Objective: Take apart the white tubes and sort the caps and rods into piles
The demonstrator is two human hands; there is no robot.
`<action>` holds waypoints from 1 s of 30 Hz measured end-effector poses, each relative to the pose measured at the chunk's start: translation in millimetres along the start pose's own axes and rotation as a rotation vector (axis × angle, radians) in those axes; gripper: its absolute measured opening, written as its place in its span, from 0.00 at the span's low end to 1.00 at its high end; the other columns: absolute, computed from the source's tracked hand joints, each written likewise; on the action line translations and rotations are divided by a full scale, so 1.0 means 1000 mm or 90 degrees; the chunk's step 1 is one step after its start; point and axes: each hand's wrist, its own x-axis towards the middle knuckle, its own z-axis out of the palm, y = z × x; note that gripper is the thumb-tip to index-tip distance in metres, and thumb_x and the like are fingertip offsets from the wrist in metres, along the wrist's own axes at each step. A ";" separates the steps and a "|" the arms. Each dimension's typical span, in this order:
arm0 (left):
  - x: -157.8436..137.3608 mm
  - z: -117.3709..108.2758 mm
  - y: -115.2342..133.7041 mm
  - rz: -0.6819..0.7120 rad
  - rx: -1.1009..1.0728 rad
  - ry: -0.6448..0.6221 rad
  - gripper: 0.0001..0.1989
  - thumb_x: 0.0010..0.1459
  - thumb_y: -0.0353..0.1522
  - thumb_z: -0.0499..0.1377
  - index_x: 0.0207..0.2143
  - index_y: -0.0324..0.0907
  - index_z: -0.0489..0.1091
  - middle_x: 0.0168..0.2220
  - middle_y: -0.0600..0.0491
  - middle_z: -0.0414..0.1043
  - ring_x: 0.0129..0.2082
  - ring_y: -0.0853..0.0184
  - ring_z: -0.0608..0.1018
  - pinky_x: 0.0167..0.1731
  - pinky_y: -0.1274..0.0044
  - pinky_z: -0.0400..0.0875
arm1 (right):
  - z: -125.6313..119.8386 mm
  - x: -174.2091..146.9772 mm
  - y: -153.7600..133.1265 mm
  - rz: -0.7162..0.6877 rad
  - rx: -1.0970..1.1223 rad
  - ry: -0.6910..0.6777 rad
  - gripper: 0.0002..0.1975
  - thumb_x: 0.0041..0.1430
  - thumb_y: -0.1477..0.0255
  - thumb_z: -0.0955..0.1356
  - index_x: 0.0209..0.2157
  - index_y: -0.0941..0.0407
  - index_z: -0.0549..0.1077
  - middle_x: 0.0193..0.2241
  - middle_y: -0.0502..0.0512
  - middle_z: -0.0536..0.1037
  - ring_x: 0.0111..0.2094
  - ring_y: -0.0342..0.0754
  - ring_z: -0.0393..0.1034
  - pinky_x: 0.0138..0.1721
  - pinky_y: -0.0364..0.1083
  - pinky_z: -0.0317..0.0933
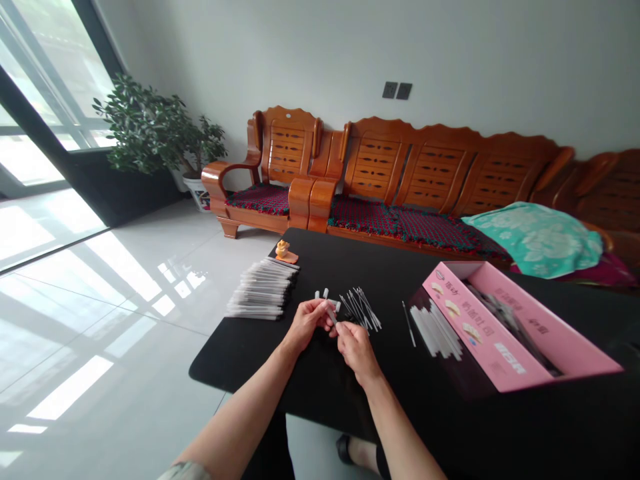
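Note:
My left hand (311,323) and my right hand (356,347) meet above the black table, fingers pinched on a slim translucent pen (331,313). Fingers cover much of it. Small white pen caps (326,293) lie just beyond my left fingertips. To the right of them is a loose group of thin pen refills (367,308). A stack of whitish pens with dark ends (263,290) lies left of my hands. Farther right are a pile of translucent white pen barrels (436,331) and a single thin refill (409,325).
On the table's right stands an open pink box (480,327) with dark pieces inside. A small orange figurine (283,249) sits at the table's far left corner (300,235). Beyond are a wooden sofa (380,160), a turquoise cloth (545,237) and a potted plant (160,133).

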 end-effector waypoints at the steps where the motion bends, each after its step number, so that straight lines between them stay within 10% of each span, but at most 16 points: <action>1: 0.001 -0.002 0.001 0.011 -0.015 0.020 0.19 0.56 0.44 0.62 0.34 0.33 0.74 0.23 0.51 0.72 0.19 0.74 0.70 0.20 0.82 0.65 | 0.002 -0.001 -0.002 -0.055 -0.090 0.043 0.20 0.59 0.54 0.63 0.27 0.57 0.72 0.15 0.47 0.65 0.16 0.39 0.56 0.18 0.39 0.48; 18: 0.007 -0.009 -0.002 0.149 0.192 0.252 0.18 0.53 0.43 0.63 0.40 0.38 0.72 0.22 0.56 0.70 0.17 0.72 0.71 0.15 0.82 0.64 | -0.054 0.013 0.017 -0.105 -0.513 0.342 0.19 0.60 0.61 0.60 0.35 0.57 0.77 0.27 0.59 0.79 0.29 0.51 0.71 0.32 0.44 0.56; 30: 0.008 -0.017 -0.006 0.155 0.294 0.318 0.14 0.54 0.41 0.62 0.36 0.40 0.72 0.21 0.56 0.71 0.17 0.69 0.75 0.17 0.80 0.70 | -0.065 0.016 0.028 -0.060 -0.562 0.365 0.17 0.59 0.63 0.61 0.37 0.57 0.78 0.28 0.59 0.80 0.30 0.51 0.72 0.31 0.44 0.53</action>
